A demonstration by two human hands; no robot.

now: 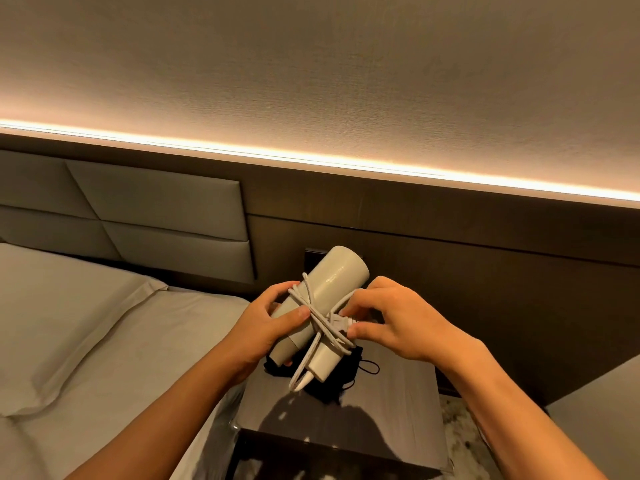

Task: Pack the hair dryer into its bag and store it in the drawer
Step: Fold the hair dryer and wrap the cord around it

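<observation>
I am holding the hair dryer point(332, 275) between my two hands above the nightstand point(381, 410): my left hand point(266, 327) is gripping its body, my right hand point(391, 320) is pinching the plug point(339, 322) of the wrapped cord. The black bag point(343, 375) is lying just underneath.

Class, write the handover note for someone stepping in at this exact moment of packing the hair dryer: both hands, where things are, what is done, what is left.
Left hand: grips the hair dryer by its body, held above the nightstand.
Right hand: pinches the plug against the wrapped cord.
Black bag: lies on the nightstand, under the dryer.
Done: cord wound around the dryer.
Left: secure the plug, bag the dryer, put it in the drawer, which cannot be made out here.
</observation>
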